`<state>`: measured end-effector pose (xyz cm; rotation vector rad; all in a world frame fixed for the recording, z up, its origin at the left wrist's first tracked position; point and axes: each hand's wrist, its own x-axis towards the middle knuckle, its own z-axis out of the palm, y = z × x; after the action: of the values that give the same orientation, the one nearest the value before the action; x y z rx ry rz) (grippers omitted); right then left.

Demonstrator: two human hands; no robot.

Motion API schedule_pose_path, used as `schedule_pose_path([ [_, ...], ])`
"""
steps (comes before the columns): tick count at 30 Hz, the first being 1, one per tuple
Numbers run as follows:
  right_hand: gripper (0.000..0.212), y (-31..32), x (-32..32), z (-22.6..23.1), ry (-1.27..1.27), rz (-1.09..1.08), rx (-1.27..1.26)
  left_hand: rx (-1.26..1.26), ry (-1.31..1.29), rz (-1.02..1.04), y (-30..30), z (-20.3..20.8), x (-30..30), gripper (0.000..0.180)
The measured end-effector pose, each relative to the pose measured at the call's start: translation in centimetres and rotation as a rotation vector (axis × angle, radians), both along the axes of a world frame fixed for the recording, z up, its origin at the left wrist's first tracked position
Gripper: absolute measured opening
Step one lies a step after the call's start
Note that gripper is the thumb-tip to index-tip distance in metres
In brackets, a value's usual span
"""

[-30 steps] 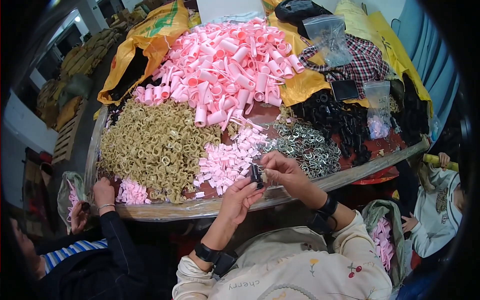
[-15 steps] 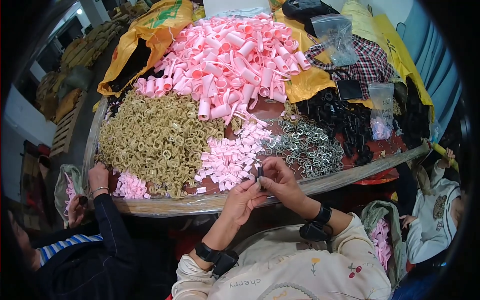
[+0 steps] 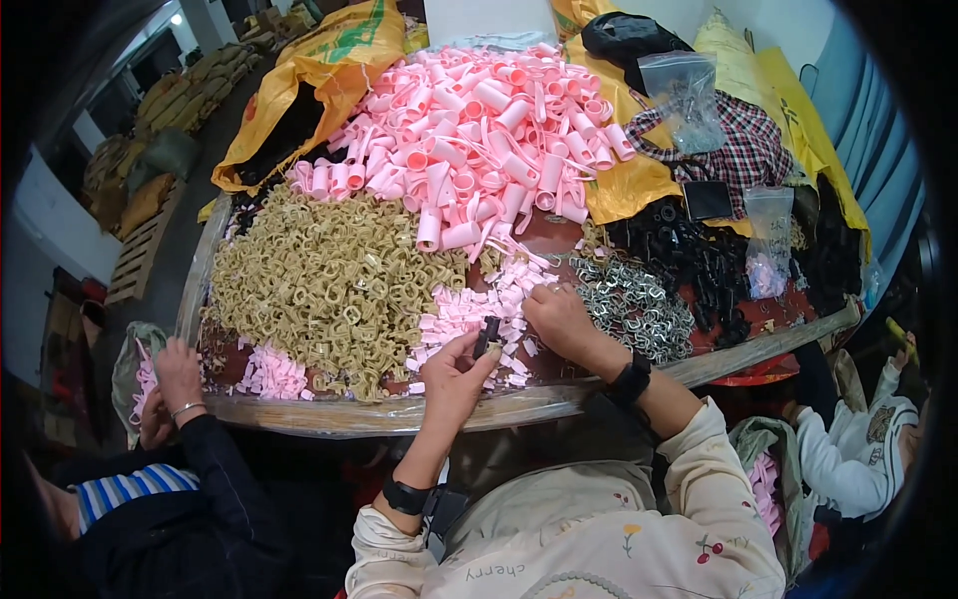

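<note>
Near the table's front edge, my left hand (image 3: 455,379) is closed around a small black plastic part (image 3: 488,335), which stands up between thumb and fingers. My right hand (image 3: 565,319) reaches to the right side of a pile of small pink plastic pieces (image 3: 461,309). Its fingers are curled down and closed at the pile; what they grip, if anything, is hidden. Just right of that hand lies a heap of silvery metal hooks (image 3: 639,309). Left of the pink pieces spreads a large heap of tan plastic buckles (image 3: 329,285).
Pink tubes with straps (image 3: 499,130) are heaped at the back. Black plastic parts (image 3: 704,270), a dark phone-like slab (image 3: 708,200) and clear bags (image 3: 768,240) lie right. A wooden rim (image 3: 519,404) edges the table. A co-worker's hand (image 3: 180,374) is at left; another person sits right.
My right hand has left the black part and moved forward to the small pink pieces. My left hand keeps the black part and has shifted slightly left. The co-worker's hand at left has moved down.
</note>
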<state>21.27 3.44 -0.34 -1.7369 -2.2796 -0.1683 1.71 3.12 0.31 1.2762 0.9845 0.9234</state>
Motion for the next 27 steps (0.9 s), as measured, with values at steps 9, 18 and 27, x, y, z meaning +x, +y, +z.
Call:
schedule_pose_path([
  [9,0.006,-1.3,0.1,0.6,0.799,0.097,-0.162,-0.306,-0.377,0.013,0.2,0.3,0.2,0.028],
  [18,0.008,-4.2,-1.2,3.9,1.741,0.103,-0.691,-0.430,-0.498,-0.089,-0.2,0.1,1.0,0.034],
  [27,0.016,-5.1,-1.6,4.1,0.893,0.304,-0.039,-0.598,-0.528,-0.191,-1.4,0.4,1.5,0.027],
])
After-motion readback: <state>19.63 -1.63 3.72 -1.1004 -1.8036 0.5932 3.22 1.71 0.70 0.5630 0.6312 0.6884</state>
